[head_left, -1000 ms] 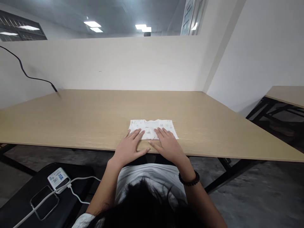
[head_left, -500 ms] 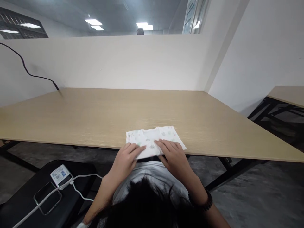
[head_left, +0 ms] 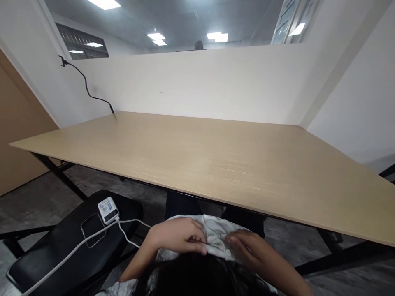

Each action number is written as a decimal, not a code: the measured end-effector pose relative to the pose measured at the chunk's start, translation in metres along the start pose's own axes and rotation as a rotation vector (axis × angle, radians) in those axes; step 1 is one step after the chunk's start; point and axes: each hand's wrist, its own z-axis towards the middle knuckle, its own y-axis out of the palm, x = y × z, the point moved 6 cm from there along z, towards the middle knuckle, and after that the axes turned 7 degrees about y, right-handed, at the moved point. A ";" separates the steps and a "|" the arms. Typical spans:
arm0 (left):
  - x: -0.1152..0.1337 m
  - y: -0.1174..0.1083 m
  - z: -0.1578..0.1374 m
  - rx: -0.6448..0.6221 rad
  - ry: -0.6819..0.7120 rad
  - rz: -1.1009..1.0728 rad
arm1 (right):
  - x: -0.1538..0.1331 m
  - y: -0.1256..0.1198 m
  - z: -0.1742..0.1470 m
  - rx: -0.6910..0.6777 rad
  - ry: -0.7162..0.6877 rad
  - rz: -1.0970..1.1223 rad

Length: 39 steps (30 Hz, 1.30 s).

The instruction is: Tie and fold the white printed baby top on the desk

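Observation:
A small white shirt (head_left: 213, 237) with a faint print and a round button is bunched close to my body, below the table's front edge. On its left side, my left hand (head_left: 180, 235) has curled fingers and a thumb closed on the cloth. My right hand (head_left: 248, 246) is at the shirt's right side, its fingers bent onto the cloth and their tips blurred. Part of the shirt is hidden behind my hands and hair.
A wide wooden table (head_left: 197, 148) stretches ahead to a low white partition (head_left: 197, 86). At left, a black stool (head_left: 58, 250) holds a white power bank (head_left: 108, 210), a phone (head_left: 93, 230) and a white cable (head_left: 68, 255). A black gooseneck holder (head_left: 87, 87) rises at the back left.
The shirt has left the tabletop, drawn back toward my body with both hands. It lay flat and folded at the table edge before. The camera view has turned left.

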 end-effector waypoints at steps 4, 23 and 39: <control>-0.003 -0.007 0.009 0.202 -0.086 -0.007 | -0.002 0.013 0.020 0.075 -0.094 -0.019; -0.014 -0.001 0.014 0.588 -0.259 -0.215 | -0.018 -0.011 -0.006 0.628 -0.208 0.436; 0.014 0.005 0.016 0.410 0.081 0.281 | -0.015 0.005 0.007 0.427 -0.081 0.131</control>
